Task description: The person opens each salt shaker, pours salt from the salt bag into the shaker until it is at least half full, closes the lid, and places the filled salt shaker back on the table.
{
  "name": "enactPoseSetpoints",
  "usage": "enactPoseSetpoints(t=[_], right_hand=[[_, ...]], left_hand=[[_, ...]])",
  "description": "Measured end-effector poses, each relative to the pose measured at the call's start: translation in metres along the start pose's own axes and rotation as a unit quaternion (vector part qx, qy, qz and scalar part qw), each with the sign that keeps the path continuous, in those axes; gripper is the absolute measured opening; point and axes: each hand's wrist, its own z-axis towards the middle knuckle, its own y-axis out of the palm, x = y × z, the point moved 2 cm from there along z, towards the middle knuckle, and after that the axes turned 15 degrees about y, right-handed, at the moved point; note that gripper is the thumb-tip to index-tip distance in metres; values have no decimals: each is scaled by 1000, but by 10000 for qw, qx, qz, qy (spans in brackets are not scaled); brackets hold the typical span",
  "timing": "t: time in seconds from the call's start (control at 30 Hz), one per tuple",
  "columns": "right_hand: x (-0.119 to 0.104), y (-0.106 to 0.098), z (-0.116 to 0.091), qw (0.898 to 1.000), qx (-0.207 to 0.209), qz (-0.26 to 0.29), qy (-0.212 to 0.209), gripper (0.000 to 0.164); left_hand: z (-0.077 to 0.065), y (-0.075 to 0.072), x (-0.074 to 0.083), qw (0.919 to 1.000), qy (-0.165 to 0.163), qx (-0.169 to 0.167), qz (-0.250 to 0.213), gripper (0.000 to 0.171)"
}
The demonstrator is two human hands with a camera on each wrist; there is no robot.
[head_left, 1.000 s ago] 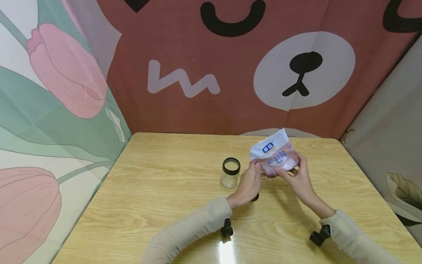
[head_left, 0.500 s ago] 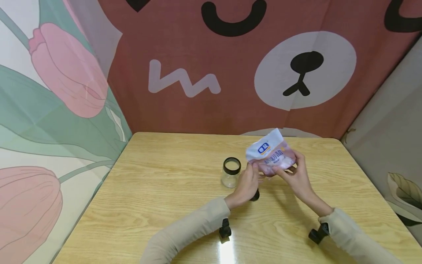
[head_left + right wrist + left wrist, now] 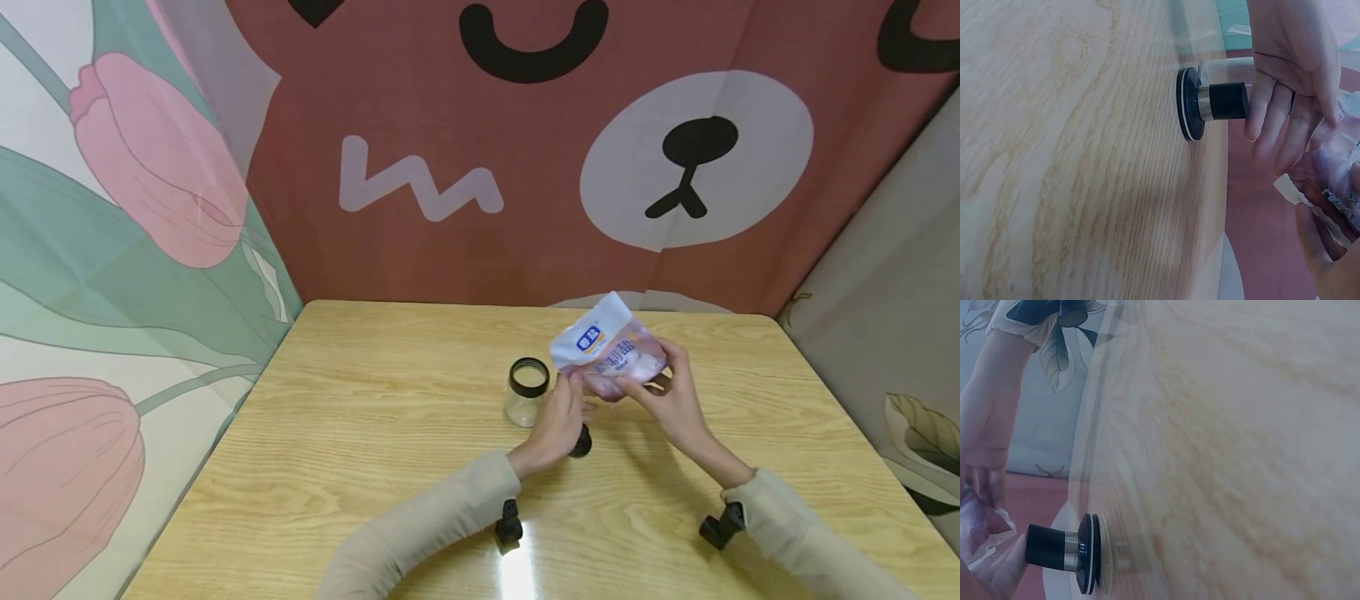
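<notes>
My left hand (image 3: pixel 557 421) pinches the lower left side of a pink-and-white salt bag (image 3: pixel 611 354). On the bag's right, my right hand (image 3: pixel 675 400) grips its lower edge between thumb and fingers. The bag is held tilted above the table, its white, logo-printed end up and to the left. A clear glass jar (image 3: pixel 523 400) with a black rim stands upright without a lid, just left of my left hand. Below that hand, a black lid (image 3: pixel 1222 100) with a silver collar rests on its disc, knob upward; my left hand partly hides it in the head view.
Everything stands on a wood-grain table (image 3: pixel 360 442), whose far edge meets a reddish-brown printed cloth (image 3: pixel 420 258). Flower-patterned cloth (image 3: pixel 157 308) hangs at the left. A black wrist camera (image 3: pixel 508 525) hangs under the left sleeve, another black camera (image 3: pixel 722 525) under the right.
Both hands have shifted slightly left with the bag, bringing its upper end closer to the jar. More of the black lid shows beside my left hand. The jar stays in place.
</notes>
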Motion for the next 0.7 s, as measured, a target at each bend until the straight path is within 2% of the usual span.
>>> enactPoseSetpoints(t=[0.2, 0.33, 0.47, 0.57, 0.7], right_hand=[[-13, 2, -1, 9998, 55, -176, -53, 73], [-20, 3, -2, 9997, 20, -198, -111, 72], [-12, 2, 2, 9997, -6, -234, -47, 73], [-6, 2, 4, 9997, -29, -251, -12, 73], [-7, 3, 4, 9992, -85, -378, -39, 73]], left_hand=[[0, 0, -1, 9992, 133, 28, 386, 36], [0, 0, -2, 9996, 132, 19, 267, 37], [-1, 0, -3, 10000, 62, 44, 56, 37], [-1, 0, -4, 9996, 9, 96, -267, 35], [-1, 1, -5, 9981, -111, 205, -573, 34]])
